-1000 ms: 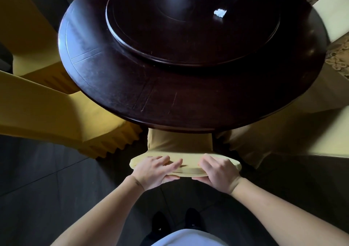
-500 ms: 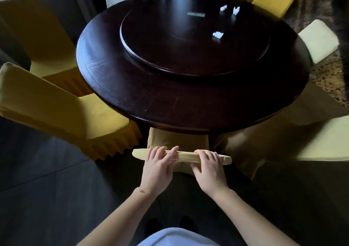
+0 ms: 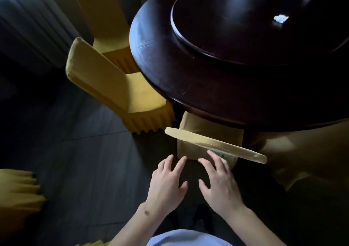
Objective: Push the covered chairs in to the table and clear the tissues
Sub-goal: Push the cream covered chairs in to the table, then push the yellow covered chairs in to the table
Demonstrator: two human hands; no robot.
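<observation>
The near covered chair [image 3: 213, 145] sits tucked under the desk [image 3: 198, 79] at lower centre, while three tissues [image 3: 281, 18] lie upper right; reaching across could knock them off. Left hand [image 3: 166, 185] and right hand [image 3: 221, 185] hover palms down, fingers [image 3: 214, 156] spread, gripping nothing.

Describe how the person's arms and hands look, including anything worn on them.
Both forearms are bare, with no sleeves in view. The left hand and right hand wear no gloves, and no rings or watch are visible. A small dark mark shows near the left wrist. A pale garment covers the torso.
</observation>
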